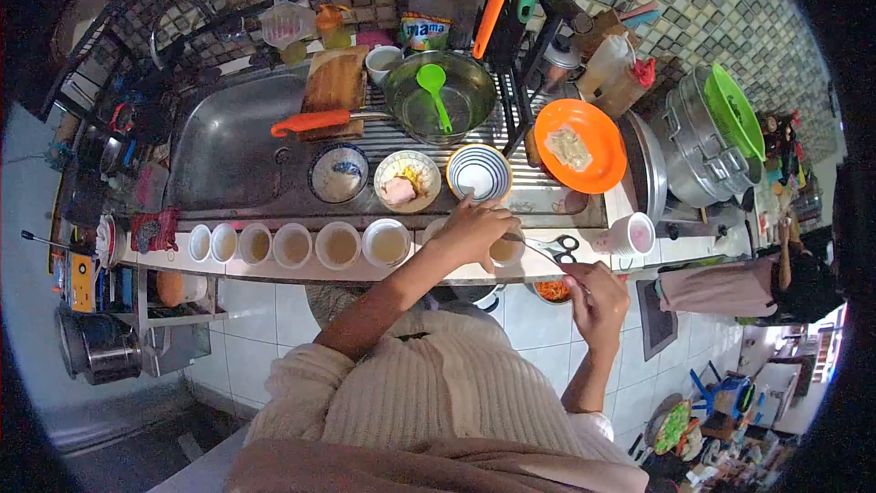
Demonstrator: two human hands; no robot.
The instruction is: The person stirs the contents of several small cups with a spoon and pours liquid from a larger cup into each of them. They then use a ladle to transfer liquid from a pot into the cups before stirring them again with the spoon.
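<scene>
My right hand (598,299) is closed round the handle of a metal spoon (540,252), its bowl end reaching over a small cup (507,254) of pale liquid at the counter's front edge. Bent over that same cup is my left hand (476,232), fingers curled at its rim and hiding part of it. To the left runs a row of several more cups, among them a cup (386,243) of cloudy yellowish liquid. Behind my left hand stands a striped bowl (480,172) with white contents. Black-handled scissors (564,246) lie right of the cup.
A bowl (407,181) with a pink lump, a blue-patterned bowl (338,173), a pan (440,96) with a green ladle (432,82), and an orange plate (593,141) sit behind. Stacked cups (631,236) stand right, a sink (237,146) left. Another person (730,288) is far right.
</scene>
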